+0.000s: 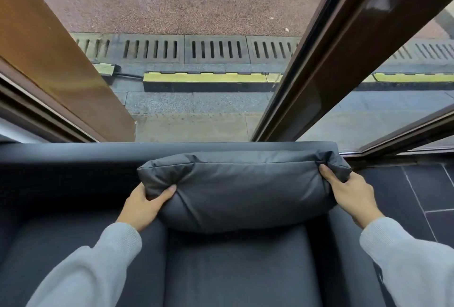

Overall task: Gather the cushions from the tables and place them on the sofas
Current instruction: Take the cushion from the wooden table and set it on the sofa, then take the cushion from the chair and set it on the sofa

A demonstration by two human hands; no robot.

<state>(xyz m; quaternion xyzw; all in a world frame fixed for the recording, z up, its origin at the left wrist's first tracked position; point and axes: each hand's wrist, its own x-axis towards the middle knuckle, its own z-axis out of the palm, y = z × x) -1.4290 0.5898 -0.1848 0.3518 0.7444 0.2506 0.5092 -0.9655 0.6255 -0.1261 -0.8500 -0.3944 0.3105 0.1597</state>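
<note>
A dark grey cushion (243,188) stands against the backrest of a dark grey sofa (235,270), above the right-hand seat. My left hand (145,204) grips the cushion's lower left corner, thumb pressed into the fabric. My right hand (348,192) grips its upper right corner, where the fabric bunches. Both arms wear light grey sleeves. The cushion's lower edge rests on or just over the seat; I cannot tell which.
Behind the sofa's backrest (73,152) is a large window with brown frames (326,61). Outside lie paving, a drain grate (216,50) and a yellow-striped kerb. Dark floor tiles (405,191) show to the sofa's right. A second seat (49,245) lies left.
</note>
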